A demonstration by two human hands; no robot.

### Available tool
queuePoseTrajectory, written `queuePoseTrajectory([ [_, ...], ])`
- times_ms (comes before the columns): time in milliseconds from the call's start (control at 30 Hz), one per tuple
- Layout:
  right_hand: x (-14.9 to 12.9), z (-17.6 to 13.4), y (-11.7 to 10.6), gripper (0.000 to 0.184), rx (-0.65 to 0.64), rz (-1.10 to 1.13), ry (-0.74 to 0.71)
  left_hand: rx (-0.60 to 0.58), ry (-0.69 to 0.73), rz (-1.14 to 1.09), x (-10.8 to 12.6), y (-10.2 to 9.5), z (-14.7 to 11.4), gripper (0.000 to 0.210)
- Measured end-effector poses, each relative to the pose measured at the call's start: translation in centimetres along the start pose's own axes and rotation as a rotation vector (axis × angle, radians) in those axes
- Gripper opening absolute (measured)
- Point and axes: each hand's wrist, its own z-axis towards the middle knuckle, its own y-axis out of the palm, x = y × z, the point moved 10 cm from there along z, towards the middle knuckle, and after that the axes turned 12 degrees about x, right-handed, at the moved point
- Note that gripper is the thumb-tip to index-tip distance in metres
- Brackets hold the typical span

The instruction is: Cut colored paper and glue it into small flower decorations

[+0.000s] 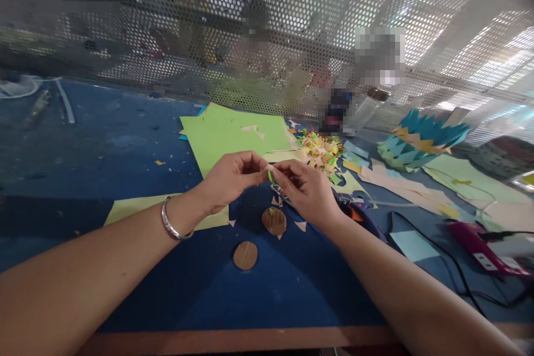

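My left hand (231, 178) and my right hand (304, 186) meet over the blue table, fingertips pinched together. Between them is a small piece of green paper (270, 177), mostly covered by the fingers. Below the hands lies a round brown cardboard disc (274, 223) with a bit of green on its top edge and pale paper bits around it. Nearer to me rests a second, plain cardboard disc (245, 256). Small pale paper triangles (301, 226) are scattered beside the first disc.
Behind my hands lie large green paper sheets (233, 128) and a pile of coloured paper scraps (320, 147). On the right are a teal paper crown-like bowl (421, 142), pale paper strips (409, 186), a magenta power strip (479, 247) and black cords. A perforated metal screen (233, 61) rises behind the table.
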Motion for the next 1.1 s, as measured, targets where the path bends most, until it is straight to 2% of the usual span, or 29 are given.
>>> queuePoseTrajectory([
  [400,-1.5,0.0,-0.1,0.027,-0.021,-0.097,-0.137,-0.043,-0.007,-0.055,-0.7,0.0,0.3,0.024],
  [600,-1.1,1.6,-1.0,0.024,-0.101,-0.220,-0.090,0.042,-0.115,-0.066,-1.4,-0.8,0.4,0.024],
  [700,0.2,2.2,-2.9,0.020,-0.157,-0.324,0.001,0.094,-0.148,-0.075,-1.6,-1.4,0.6,0.024],
  [800,1.6,1.2,-6.1,0.022,-0.214,-0.448,0.035,0.130,-0.160,-0.079,-1.6,-1.8,0.6,0.024],
  [1000,7.3,-5.7,-14.5,0.035,-0.189,-0.709,0.294,0.199,-0.216,-0.083,-1.9,-1.9,0.0,0.020],
  [1100,9.4,-8.3,-16.5,0.040,-0.134,-0.753,0.342,0.197,-0.218,-0.088,-1.8,-1.5,-0.2,0.020],
])
